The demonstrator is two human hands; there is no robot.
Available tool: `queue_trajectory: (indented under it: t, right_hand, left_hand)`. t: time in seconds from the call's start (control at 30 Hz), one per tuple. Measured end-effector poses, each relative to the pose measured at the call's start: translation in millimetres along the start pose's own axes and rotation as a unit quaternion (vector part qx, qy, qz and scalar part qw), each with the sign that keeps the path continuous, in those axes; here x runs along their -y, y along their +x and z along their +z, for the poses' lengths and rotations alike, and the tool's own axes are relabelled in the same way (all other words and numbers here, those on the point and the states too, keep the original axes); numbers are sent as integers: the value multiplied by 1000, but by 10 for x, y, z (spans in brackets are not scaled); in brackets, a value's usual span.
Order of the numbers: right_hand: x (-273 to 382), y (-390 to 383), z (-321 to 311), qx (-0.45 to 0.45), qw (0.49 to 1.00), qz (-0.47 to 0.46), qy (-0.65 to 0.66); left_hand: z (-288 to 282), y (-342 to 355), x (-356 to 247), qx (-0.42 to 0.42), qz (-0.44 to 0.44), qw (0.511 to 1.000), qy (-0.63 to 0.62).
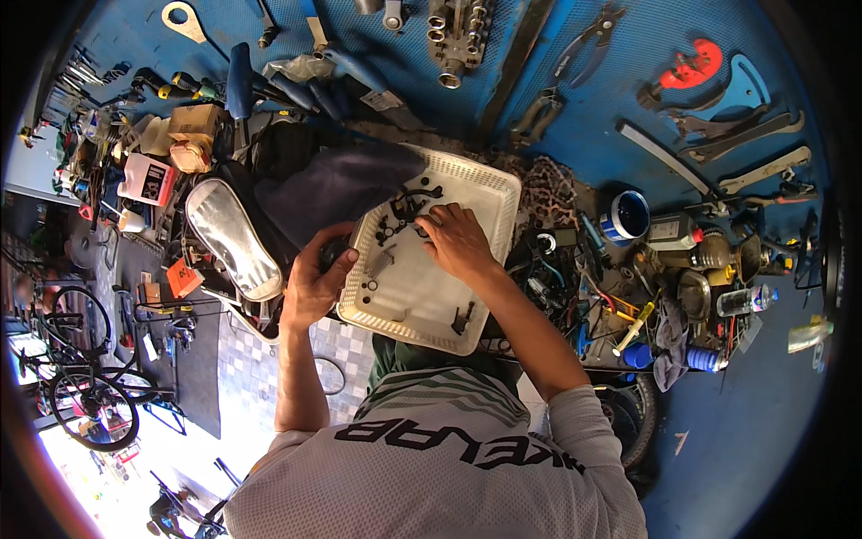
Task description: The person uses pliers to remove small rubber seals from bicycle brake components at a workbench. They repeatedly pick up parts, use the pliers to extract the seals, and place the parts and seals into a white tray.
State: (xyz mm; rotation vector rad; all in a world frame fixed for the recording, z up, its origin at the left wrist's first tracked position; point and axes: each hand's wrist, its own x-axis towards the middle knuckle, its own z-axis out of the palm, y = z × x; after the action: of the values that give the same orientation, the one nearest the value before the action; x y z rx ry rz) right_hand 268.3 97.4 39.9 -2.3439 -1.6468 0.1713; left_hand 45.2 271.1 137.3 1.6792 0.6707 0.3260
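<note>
A cream plastic basket (409, 334) with slotted walls lies in front of me. Small black bike parts (409, 208) are gathered in its upper left part, with small rings and a clear little bag (381, 261) below them. My left hand (312, 286) is at the basket's left wall, its fingers curled round a dark rounded part (333, 255) that they mostly hide. Inside the basket, my right hand (460, 242) has its fingers bent down at the black parts, thumb and forefinger close together; what is between them is too small to name. Another black part (462, 317) lies near the lower right corner.
A dark cloth (337, 184) overlaps the basket's upper left edge. Beside it lies a silver-and-black padded piece (232, 235). Chains (549, 189), a blue-rimmed tub (626, 218), bottles and tools crowd the bench's right side. Wrenches and pliers hang on the blue wall panel (359, 40).
</note>
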Motion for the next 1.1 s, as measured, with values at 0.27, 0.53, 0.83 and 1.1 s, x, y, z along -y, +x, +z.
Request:
queue_trajectory:
  t: [0.27, 0.53, 0.83, 1.1]
  right_hand:
    - [-186, 4, -123, 10, 996, 33, -86]
    - [28, 154, -51, 14, 999, 6, -46]
    - [16, 34, 35, -4, 997, -41, -61]
    - [34, -270, -151, -17, 998, -56, -33]
  left_hand:
    - [-32, -35, 84, -11, -19, 999, 40]
    - [147, -16, 146, 11, 16, 996, 89]
    - [585, 49, 416, 67, 108, 971, 203]
    - [561, 422, 483, 7, 145, 966, 215]
